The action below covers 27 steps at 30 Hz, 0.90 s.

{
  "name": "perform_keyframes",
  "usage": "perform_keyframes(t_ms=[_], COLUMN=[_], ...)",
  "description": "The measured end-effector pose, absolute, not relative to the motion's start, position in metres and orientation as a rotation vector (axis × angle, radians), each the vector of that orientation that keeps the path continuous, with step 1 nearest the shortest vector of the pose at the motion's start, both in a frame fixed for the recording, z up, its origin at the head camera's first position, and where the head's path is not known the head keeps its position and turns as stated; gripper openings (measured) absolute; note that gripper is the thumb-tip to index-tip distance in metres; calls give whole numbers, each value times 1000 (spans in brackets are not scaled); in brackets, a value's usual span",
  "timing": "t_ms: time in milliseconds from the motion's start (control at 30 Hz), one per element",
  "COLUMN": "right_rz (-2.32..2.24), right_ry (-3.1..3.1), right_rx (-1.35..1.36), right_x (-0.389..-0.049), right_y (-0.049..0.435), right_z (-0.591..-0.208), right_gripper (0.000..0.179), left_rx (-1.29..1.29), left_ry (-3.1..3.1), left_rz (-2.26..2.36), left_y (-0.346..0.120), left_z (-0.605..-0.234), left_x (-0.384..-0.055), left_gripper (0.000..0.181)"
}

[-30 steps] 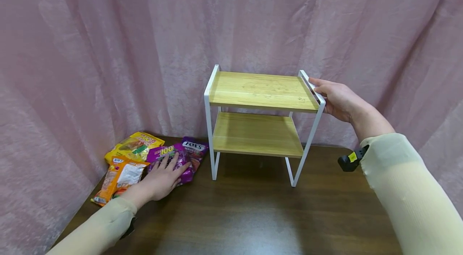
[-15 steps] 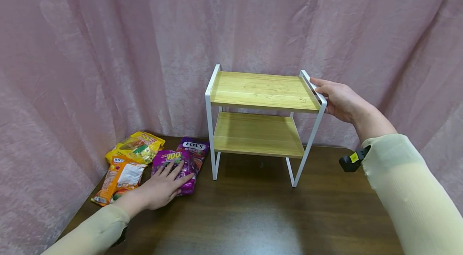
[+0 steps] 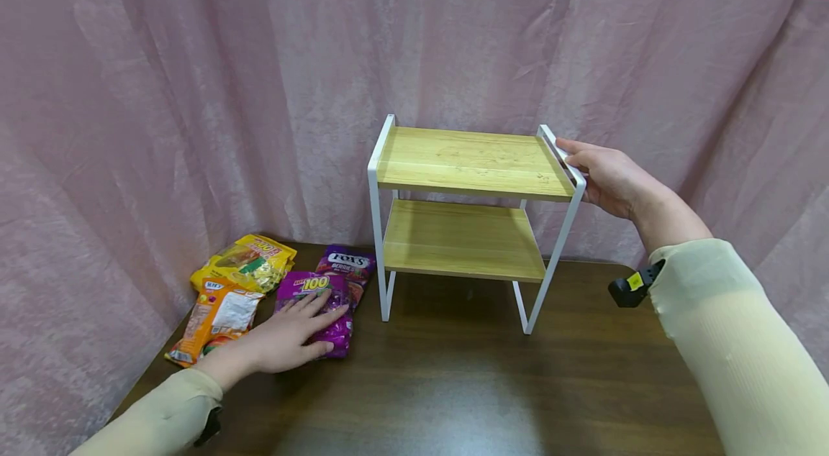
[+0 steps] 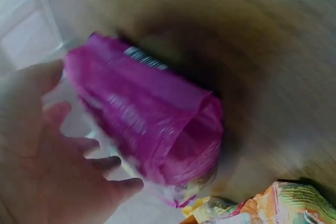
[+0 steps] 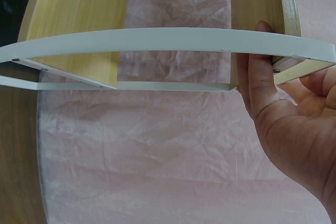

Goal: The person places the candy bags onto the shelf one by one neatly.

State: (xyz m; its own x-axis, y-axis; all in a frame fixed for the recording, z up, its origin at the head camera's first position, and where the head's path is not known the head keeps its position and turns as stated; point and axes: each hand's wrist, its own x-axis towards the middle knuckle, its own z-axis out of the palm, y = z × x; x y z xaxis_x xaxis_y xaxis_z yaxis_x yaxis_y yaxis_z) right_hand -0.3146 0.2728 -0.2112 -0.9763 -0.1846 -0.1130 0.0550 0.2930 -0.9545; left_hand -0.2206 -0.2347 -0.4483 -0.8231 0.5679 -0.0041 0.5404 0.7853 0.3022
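My left hand (image 3: pixel 281 341) lies with spread, straight fingers on a purple candy bag (image 3: pixel 303 283) marked 100, at the left of the table. In the left wrist view the purple bag's side faces the camera, with the fingers reaching over its far face. My right hand (image 3: pixel 612 179) holds the right top side of a two-tier shelf (image 3: pixel 473 161) with wooden boards and a white metal frame. The right wrist view shows fingers (image 5: pixel 262 82) hooked behind the white frame bar, near the top board. Both shelf boards are bare.
Behind the purple bag a Fox's Berries bag (image 3: pixel 352 265) lies close to the shelf's left leg. A yellow bag (image 3: pixel 246 262) and an orange bag (image 3: pixel 216 319) lie to the left. Pink curtain (image 3: pixel 479 24) hangs behind the brown table (image 3: pixel 440 384).
My left hand has drawn the purple bag toward me and slightly right, away from the other bags, exposing more of the Fox's bag. The right hand keeps its hold on the shelf.
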Motion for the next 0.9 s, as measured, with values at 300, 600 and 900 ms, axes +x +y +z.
perform_keyframes(t_ms=[300,600,900], right_rz=[-1753,-1756,-1760], right_ry=[2356,2350,2344], right_rx=[-136,-125,-140], right_x=[-314,-313,-311], right_y=[271,273,272], right_z=[-211,-209,-209], right_gripper=[59,59,60], left_rx=[153,-254,-323], left_ry=[2396,1915,1840], left_rz=[1239,1681,1774], left_y=[-260,-290,-291], left_z=[-408,-420,-441], left_x=[-229,-227,-223], left_gripper=[86,92,86])
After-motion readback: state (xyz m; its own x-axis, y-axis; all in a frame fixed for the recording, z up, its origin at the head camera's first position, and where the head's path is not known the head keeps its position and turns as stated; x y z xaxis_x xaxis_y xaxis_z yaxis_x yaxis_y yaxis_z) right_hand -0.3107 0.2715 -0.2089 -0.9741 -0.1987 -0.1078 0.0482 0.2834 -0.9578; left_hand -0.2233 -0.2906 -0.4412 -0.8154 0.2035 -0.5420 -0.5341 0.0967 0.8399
